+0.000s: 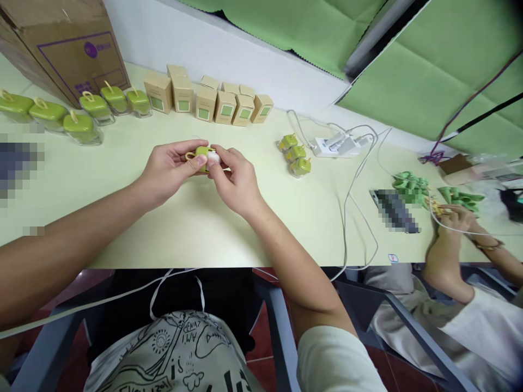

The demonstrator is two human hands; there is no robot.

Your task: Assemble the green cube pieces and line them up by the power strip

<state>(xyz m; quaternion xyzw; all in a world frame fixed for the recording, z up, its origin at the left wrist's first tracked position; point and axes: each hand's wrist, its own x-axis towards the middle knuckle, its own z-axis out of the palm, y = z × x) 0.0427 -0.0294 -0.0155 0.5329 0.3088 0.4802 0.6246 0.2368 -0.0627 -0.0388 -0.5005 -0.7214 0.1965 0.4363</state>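
Observation:
Both my hands meet over the middle of the pale table (192, 228). My left hand (167, 169) pinches a small green case with a yellow loop (201, 154) between thumb and fingers. My right hand (232, 177) is closed on the same case from the right, its fingertips on a white part (213, 157) at the case's end. The case is held just above the table top.
Green-lidded clear boxes (84, 111) line the back left beside a cardboard carton (67, 46). Small tan boxes (204, 100) stand along the wall. Three green cases (295, 153), a white power strip (339, 146) and cables lie right. Another person's hands (453, 220) work at far right.

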